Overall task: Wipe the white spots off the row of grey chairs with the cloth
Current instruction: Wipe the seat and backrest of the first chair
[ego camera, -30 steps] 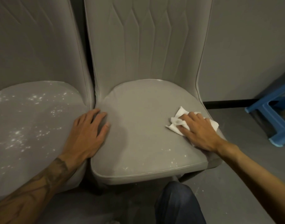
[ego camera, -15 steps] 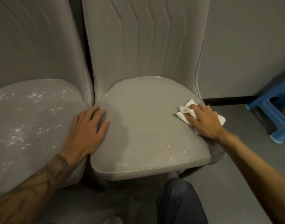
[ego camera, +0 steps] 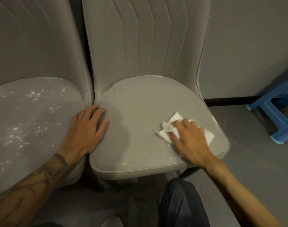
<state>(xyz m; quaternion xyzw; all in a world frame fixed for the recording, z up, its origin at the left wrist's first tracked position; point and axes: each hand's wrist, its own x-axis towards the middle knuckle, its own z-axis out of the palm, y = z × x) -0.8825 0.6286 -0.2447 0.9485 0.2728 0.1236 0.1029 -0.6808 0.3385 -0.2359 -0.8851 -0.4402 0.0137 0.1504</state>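
We see the white cloth (ego camera: 175, 118), folded and bunched at one corner, on the right chair's seat (ego camera: 136, 108), pressed under our right hand (ego camera: 189, 138), whose fingers lie flat and spread. Our left hand (ego camera: 86, 131) rests open where the seats meet. The left chair's seat (ego camera: 25, 128) is thickly spotted. A blue stool (ego camera: 274, 115) stands on the grey floor (ego camera: 254, 161).

- Your right hand (ego camera: 190, 141) covers the middle of the cloth (ego camera: 176, 121); only its corners show.
- The left chair (ego camera: 33, 120) runs off the left edge, and your left forearm (ego camera: 33, 185) hides part of its front rim.
- Both backrests (ego camera: 148, 38) are cut by the top edge.
- The blue stool (ego camera: 270, 115) runs off the right edge.
- A pale thing (ego camera: 112, 222) at the bottom edge is cut off; you cannot tell what it is.
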